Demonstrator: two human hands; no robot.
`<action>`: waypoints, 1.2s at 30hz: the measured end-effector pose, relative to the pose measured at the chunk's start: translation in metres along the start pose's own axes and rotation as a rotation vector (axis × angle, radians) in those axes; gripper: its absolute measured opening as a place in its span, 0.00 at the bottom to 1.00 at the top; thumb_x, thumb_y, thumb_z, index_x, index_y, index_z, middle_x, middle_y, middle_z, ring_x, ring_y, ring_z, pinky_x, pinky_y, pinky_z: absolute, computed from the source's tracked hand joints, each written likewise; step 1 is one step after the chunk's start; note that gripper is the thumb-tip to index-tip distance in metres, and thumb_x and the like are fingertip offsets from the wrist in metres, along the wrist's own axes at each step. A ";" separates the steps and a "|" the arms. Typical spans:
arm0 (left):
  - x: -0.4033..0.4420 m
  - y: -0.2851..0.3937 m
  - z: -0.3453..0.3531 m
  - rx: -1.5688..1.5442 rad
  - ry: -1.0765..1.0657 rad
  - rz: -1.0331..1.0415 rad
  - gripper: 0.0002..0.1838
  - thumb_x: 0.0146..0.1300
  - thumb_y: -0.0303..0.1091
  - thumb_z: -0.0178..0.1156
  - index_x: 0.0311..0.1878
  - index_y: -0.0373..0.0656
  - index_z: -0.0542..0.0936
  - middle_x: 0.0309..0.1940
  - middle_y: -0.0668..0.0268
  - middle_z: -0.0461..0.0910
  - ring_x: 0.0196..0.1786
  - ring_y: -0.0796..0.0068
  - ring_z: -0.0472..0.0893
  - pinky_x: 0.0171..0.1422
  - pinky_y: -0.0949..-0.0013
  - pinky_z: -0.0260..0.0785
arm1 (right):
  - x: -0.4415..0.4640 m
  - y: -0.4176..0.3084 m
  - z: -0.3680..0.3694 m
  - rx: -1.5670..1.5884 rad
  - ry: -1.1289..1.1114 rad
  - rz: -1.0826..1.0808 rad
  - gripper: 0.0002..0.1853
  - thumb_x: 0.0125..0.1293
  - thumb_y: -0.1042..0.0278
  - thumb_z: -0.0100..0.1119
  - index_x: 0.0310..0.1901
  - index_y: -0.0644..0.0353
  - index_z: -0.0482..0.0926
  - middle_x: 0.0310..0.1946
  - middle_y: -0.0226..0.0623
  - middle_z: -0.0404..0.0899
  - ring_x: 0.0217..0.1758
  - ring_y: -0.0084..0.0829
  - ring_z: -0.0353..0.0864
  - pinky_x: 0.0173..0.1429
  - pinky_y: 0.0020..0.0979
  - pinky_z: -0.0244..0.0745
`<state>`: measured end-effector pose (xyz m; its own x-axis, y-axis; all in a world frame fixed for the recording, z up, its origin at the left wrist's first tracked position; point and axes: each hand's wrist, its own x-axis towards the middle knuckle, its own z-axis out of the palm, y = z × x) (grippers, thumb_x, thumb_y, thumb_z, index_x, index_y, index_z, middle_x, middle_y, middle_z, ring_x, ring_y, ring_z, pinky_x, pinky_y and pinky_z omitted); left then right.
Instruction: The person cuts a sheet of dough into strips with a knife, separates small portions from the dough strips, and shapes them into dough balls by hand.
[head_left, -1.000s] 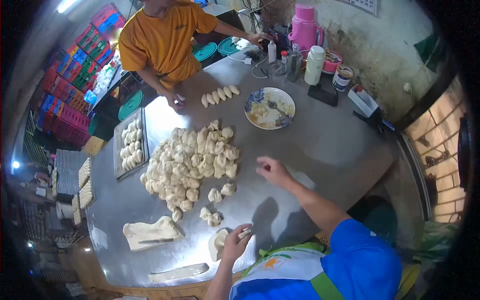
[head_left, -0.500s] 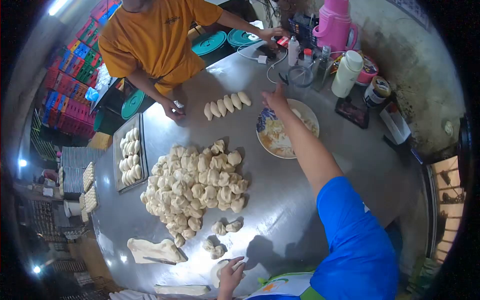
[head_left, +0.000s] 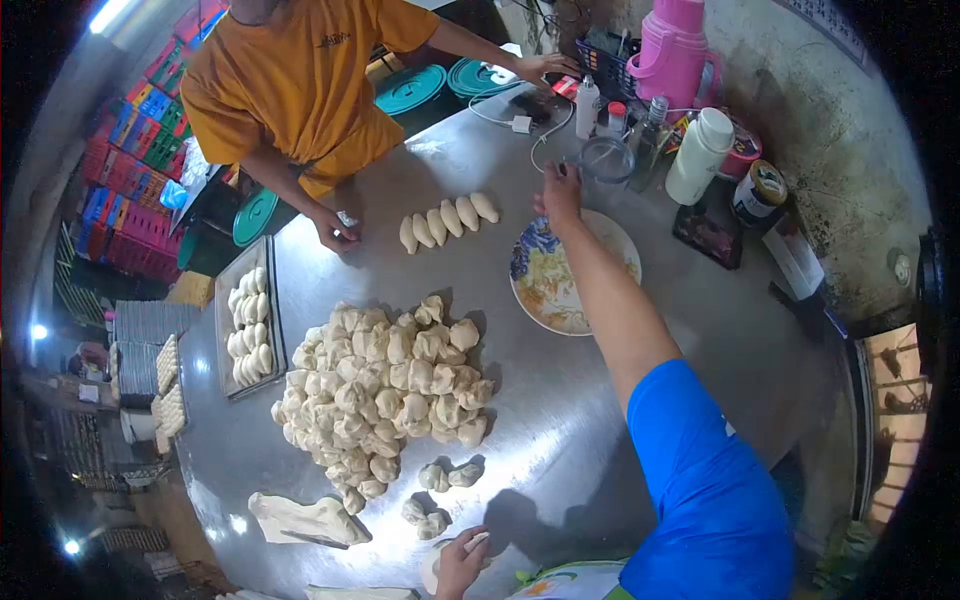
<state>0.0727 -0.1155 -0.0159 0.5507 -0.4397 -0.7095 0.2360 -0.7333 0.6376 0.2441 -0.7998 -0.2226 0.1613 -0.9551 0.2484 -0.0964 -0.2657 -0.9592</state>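
Note:
My right hand (head_left: 560, 192) reaches past the upper left rim of a floral plate (head_left: 535, 306) with shredded food on it. Its fingers are drawn together beside a clear cup (head_left: 607, 160); what they grip is too small to make out. Low in the view, my left hand (head_left: 462, 562) pinches a small whitish piece, over a flat round of dough (head_left: 430, 568). Up and left of it lie loose dough lumps (head_left: 450, 476) and a large heap of dough balls (head_left: 385, 390). A flat dough slab (head_left: 308, 520) lies farther left.
Across the metal table (head_left: 540, 440), a person in an orange shirt (head_left: 290, 90) stands beside a row of shaped dough pieces (head_left: 448, 222) and a filled tray (head_left: 280, 350). At the back right are a pink flask (head_left: 672, 60), a pale bottle (head_left: 700, 157), jars and a phone (head_left: 708, 236).
My right hand has moved from the table's middle, up and across the plate toward the clear cup. My left hand has stayed by the flat round of dough. The view has shifted.

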 end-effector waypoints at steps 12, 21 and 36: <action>-0.022 -0.011 -0.002 0.129 0.023 0.164 0.14 0.68 0.32 0.64 0.55 0.42 0.83 0.31 0.67 0.82 0.31 0.83 0.79 0.36 0.76 0.72 | -0.063 -0.092 -0.087 0.470 0.155 0.395 0.20 0.75 0.46 0.50 0.43 0.57 0.74 0.25 0.32 0.72 0.18 0.26 0.75 0.19 0.28 0.71; -0.034 -0.043 -0.013 0.037 -0.059 0.281 0.14 0.68 0.33 0.64 0.55 0.42 0.82 0.28 0.69 0.81 0.32 0.85 0.78 0.35 0.77 0.71 | -0.195 -0.314 -0.240 0.075 -0.449 0.278 0.20 0.75 0.51 0.52 0.36 0.62 0.75 0.25 0.30 0.74 0.18 0.21 0.75 0.20 0.24 0.70; -0.068 -0.087 -0.037 0.042 -0.175 0.623 0.14 0.68 0.29 0.62 0.56 0.37 0.81 0.38 0.63 0.85 0.43 0.78 0.82 0.49 0.73 0.75 | -0.404 -0.677 -0.412 -0.335 -0.717 -0.715 0.19 0.66 0.54 0.62 0.28 0.62 0.75 0.23 0.38 0.74 0.25 0.37 0.78 0.35 0.33 0.72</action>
<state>0.0443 -0.0029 -0.0124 0.4348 -0.8648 -0.2513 -0.1187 -0.3316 0.9359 -0.1605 -0.2876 0.3816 0.8171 -0.2922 0.4969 0.0017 -0.8608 -0.5090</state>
